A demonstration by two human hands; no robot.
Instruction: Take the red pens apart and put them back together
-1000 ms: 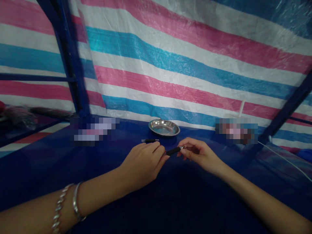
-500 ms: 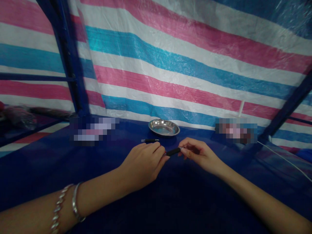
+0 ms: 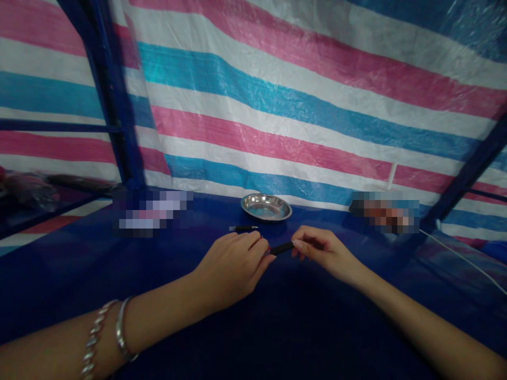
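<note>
A pen with a black grip [image 3: 282, 248] is held level between my two hands, above the blue tabletop. My left hand [image 3: 236, 264] is wrapped around one end, where a bit of red shows at the fingers; the rest of that end is hidden in the hand. At the other end, my right hand [image 3: 320, 246] pinches the tip between thumb and forefinger, its remaining fingers loosely curled. Just beyond my left knuckles, a second black-gripped pen [image 3: 243, 228] lies on the table. A shallow round metal dish [image 3: 266, 207] stands behind it.
Blurred-out items lie at the back left [image 3: 152, 211] and back right [image 3: 383, 214] of the blue table [image 3: 166, 279]. A white cable [image 3: 463, 258] runs off to the right. Blue metal posts [image 3: 113, 105] and a striped plastic sheet [image 3: 277, 105] stand behind.
My right fingertips have shifted slightly on the pen's tip, covering more of it. My left hand, the other pen and the dish stay in place.
</note>
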